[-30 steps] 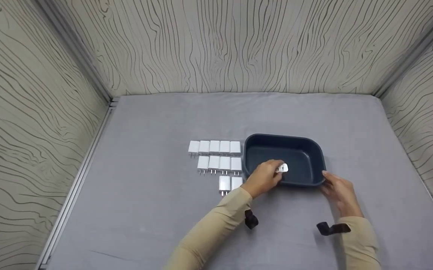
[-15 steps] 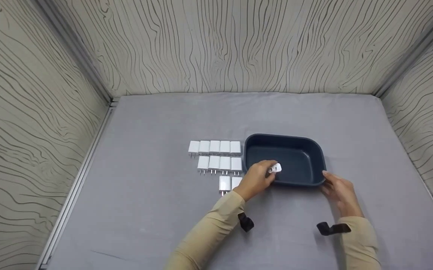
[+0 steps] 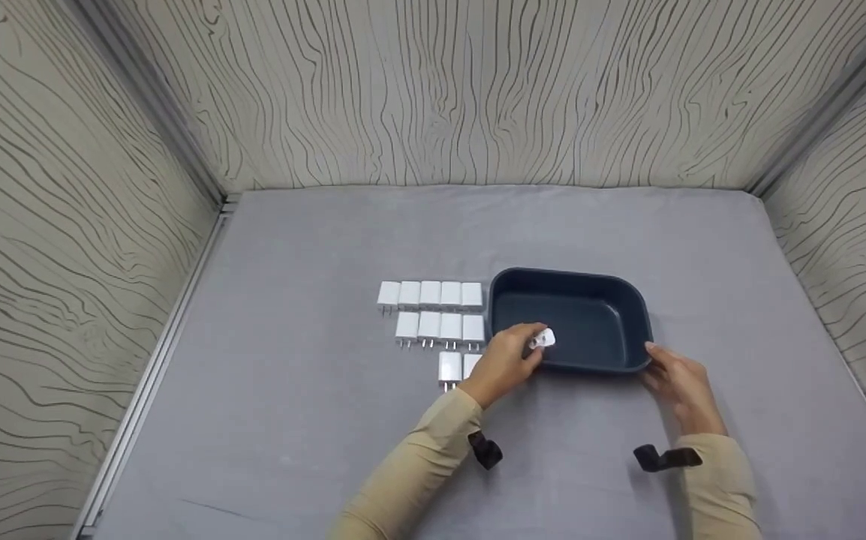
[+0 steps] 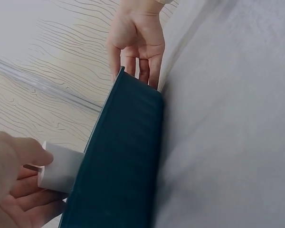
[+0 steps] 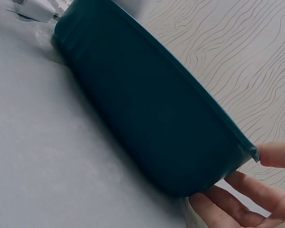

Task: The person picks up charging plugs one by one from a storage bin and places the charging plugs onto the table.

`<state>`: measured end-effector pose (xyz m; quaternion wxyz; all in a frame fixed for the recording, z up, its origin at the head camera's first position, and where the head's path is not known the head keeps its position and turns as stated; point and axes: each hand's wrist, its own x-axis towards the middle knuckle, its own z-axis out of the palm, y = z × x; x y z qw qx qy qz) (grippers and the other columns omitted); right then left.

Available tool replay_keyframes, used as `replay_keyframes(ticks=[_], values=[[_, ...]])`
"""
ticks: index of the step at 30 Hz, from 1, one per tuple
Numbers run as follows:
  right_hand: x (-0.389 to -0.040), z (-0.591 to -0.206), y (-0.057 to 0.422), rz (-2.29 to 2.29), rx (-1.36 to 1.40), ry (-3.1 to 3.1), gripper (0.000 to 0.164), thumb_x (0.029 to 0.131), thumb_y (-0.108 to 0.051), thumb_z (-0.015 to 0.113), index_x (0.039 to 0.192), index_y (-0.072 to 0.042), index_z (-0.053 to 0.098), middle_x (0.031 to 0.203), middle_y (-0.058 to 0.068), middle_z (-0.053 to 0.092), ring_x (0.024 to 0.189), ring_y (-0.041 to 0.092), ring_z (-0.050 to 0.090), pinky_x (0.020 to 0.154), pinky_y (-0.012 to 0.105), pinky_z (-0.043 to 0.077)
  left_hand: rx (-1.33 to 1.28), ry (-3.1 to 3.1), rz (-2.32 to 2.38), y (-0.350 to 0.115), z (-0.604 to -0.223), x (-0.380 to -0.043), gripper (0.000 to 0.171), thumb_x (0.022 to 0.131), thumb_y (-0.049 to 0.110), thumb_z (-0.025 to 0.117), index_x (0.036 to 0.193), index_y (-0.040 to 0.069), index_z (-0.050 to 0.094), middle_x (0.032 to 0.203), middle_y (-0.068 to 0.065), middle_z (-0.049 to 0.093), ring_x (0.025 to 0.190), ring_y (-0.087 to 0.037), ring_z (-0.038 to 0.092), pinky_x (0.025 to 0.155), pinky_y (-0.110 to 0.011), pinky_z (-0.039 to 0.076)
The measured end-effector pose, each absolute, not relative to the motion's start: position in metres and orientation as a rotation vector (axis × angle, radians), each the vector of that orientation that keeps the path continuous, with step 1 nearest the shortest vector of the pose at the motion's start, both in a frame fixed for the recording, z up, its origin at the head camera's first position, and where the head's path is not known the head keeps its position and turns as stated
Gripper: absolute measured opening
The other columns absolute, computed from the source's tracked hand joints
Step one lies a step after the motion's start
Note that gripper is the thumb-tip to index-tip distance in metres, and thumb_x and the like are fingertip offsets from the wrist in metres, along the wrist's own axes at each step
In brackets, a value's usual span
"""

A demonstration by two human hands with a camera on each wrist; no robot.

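My left hand (image 3: 506,361) pinches a white plug charger (image 3: 545,338) between thumb and fingers, above the near left part of a dark blue plastic basin (image 3: 599,326). In the left wrist view, a metal prong sticks out of the charger (image 4: 61,166) towards the palm. The basin's floor shows bare beside the charger. At the basin's near right corner, my right hand (image 3: 684,382) grips it. In the right wrist view, the thumb (image 5: 275,154) lies at the rim and the other fingers touch the outer wall below.
White chargers stand in rows left of the basin: several in the back row (image 3: 430,294), several in the middle row (image 3: 440,328), and two in front (image 3: 449,367), one partly hidden by my left hand. Grey cloth (image 3: 290,375) covers the table; patterned panels (image 3: 433,97) enclose it.
My left hand has drawn back leftwards over the basin with the charger still between its fingers. My right hand, the basin and the rows of chargers have stayed put.
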<state>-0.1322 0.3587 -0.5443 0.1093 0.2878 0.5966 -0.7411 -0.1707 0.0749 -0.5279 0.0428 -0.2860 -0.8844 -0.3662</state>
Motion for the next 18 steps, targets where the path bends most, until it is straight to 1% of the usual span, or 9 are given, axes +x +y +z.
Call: replay_keyframes(ticks=[4, 7, 8, 10, 11, 13, 14, 16, 18], values=[[-0.132, -0.545, 0.359, -2.179, 0.843, 1.759, 0.008, 0.087, -0.027, 0.07, 0.084, -0.03, 0.063, 0.079, -0.022, 0.066, 0.084, -0.011, 0.063, 0.079, 0.012, 0.054, -0.863, -2.686, -1.158, 0.071, -0.53, -0.17, 0.032, 0.088, 0.007, 0.064, 0.119, 0.001, 0.064, 0.112, -0.011, 0.071, 0.103, -0.018, 0.069, 0.09, -0.02, 0.055], [-0.132, -0.545, 0.359, -2.167, 0.841, 1.772, 0.007, 0.087, -0.028, 0.07, 0.085, -0.028, 0.063, 0.08, -0.023, 0.066, 0.084, -0.011, 0.063, 0.08, 0.012, 0.054, -0.851, -2.676, -1.191, 0.067, -0.532, -0.169, 0.032, 0.088, 0.007, 0.064, 0.119, 0.0, 0.064, 0.111, -0.012, 0.071, 0.102, -0.019, 0.069, 0.09, -0.021, 0.055], [-0.132, -0.545, 0.359, -2.164, 0.839, 1.773, 0.009, 0.087, -0.028, 0.07, 0.094, -0.028, 0.064, 0.08, -0.023, 0.065, 0.084, -0.011, 0.062, 0.08, 0.012, 0.054, -0.843, -2.679, -1.196, 0.066, -0.532, -0.168, 0.031, 0.089, 0.007, 0.064, 0.119, 0.0, 0.064, 0.112, -0.012, 0.071, 0.102, -0.019, 0.069, 0.089, -0.021, 0.055], [-0.133, -0.545, 0.359, -2.151, 0.846, 1.781, 0.032, 0.087, -0.029, 0.07, 0.116, -0.026, 0.059, 0.08, -0.024, 0.065, 0.084, -0.012, 0.062, 0.08, 0.012, 0.054, -0.824, -2.678, -1.197, 0.063, -0.533, -0.168, 0.032, 0.089, 0.008, 0.063, 0.12, 0.001, 0.064, 0.112, -0.012, 0.071, 0.102, -0.019, 0.069, 0.09, -0.022, 0.055], [-0.133, -0.545, 0.358, -2.136, 0.846, 1.788, 0.045, 0.087, -0.03, 0.069, 0.128, -0.022, 0.053, 0.08, -0.025, 0.065, 0.083, -0.012, 0.062, 0.08, 0.011, 0.054, -0.813, -2.679, -1.197, 0.061, -0.533, -0.167, 0.032, 0.089, 0.009, 0.063, 0.12, 0.002, 0.064, 0.113, -0.012, 0.071, 0.103, -0.019, 0.069, 0.09, -0.023, 0.055], [-0.133, -0.545, 0.359, -2.107, 0.845, 1.799, 0.069, 0.088, -0.031, 0.068, 0.145, -0.01, 0.034, 0.081, -0.026, 0.063, 0.083, -0.013, 0.061, 0.08, 0.011, 0.053, -0.793, -2.671, -1.198, 0.057, -0.533, -0.166, 0.032, 0.089, 0.009, 0.063, 0.12, 0.002, 0.064, 0.114, -0.012, 0.071, 0.104, -0.02, 0.069, 0.091, -0.023, 0.055], [-0.133, -0.545, 0.359, -2.094, 0.84, 1.805, 0.079, 0.089, -0.031, 0.067, 0.148, -0.003, 0.024, 0.081, -0.026, 0.062, 0.082, -0.013, 0.06, 0.08, 0.011, 0.053, -0.784, -2.667, -1.194, 0.055, -0.533, -0.166, 0.031, 0.089, 0.008, 0.064, 0.12, 0.002, 0.064, 0.114, -0.012, 0.071, 0.105, -0.02, 0.069, 0.091, -0.024, 0.055], [-0.134, -0.544, 0.359, -2.067, 0.841, 1.815, 0.084, 0.089, -0.033, 0.067, 0.15, -0.001, 0.018, 0.083, -0.027, 0.061, 0.082, -0.014, 0.059, 0.08, 0.01, 0.053, -0.767, -2.659, -1.2, 0.052, -0.533, -0.165, 0.032, 0.089, 0.008, 0.064, 0.12, 0.001, 0.063, 0.115, -0.012, 0.07, 0.106, -0.021, 0.068, 0.092, -0.024, 0.055], [-0.134, -0.544, 0.359, -2.054, 0.844, 1.815, 0.085, 0.089, -0.033, 0.067, 0.15, -0.002, 0.018, 0.085, -0.026, 0.061, 0.082, -0.014, 0.059, 0.081, 0.01, 0.053, -0.751, -2.648, -1.211, 0.049, -0.533, -0.165, 0.032, 0.088, 0.006, 0.065, 0.119, 0.0, 0.063, 0.115, -0.013, 0.07, 0.106, -0.022, 0.068, 0.093, -0.025, 0.055]])
